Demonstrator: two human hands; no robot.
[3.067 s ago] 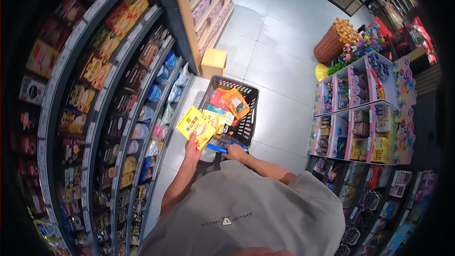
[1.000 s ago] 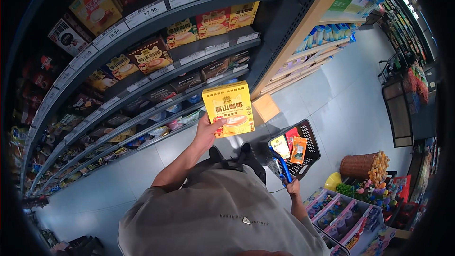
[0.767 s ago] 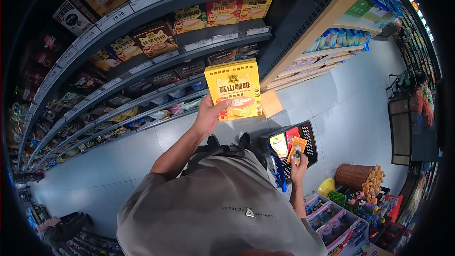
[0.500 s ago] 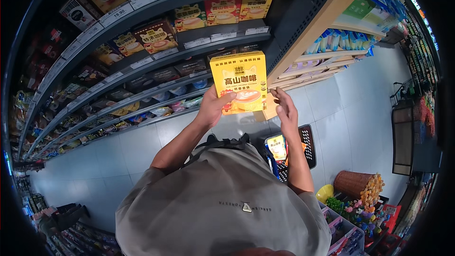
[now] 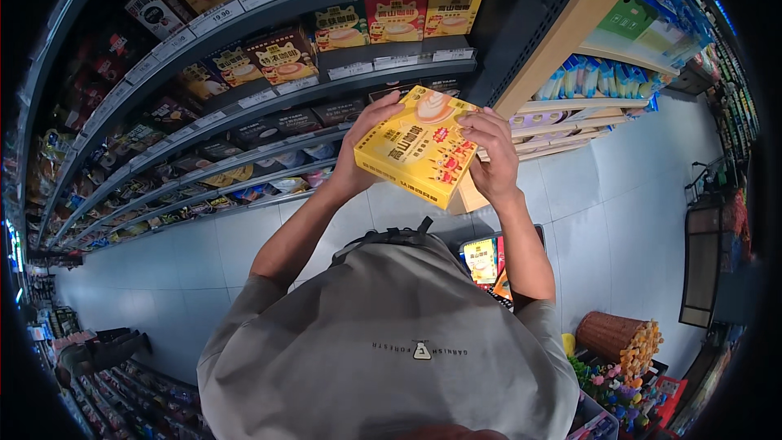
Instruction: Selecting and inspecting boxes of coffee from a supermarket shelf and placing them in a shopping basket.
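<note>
The yellow box [image 5: 417, 145] is clamped on opposite sides by fingers [image 5: 486, 125] of left hand [image 5: 349, 156] and right hand [image 5: 497, 156]; its edges should be pressed evenly

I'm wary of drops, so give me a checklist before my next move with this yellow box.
1. Left hand gripping the yellow box: ok, at its left side.
2. Right hand gripping it: ok, at its right side.
3. Box the right way up: not ok, printed front is upside down.
4. One hand on the black basket: not ok, both hold the box.
5. Hidden underside undamaged: cannot tell.
</note>
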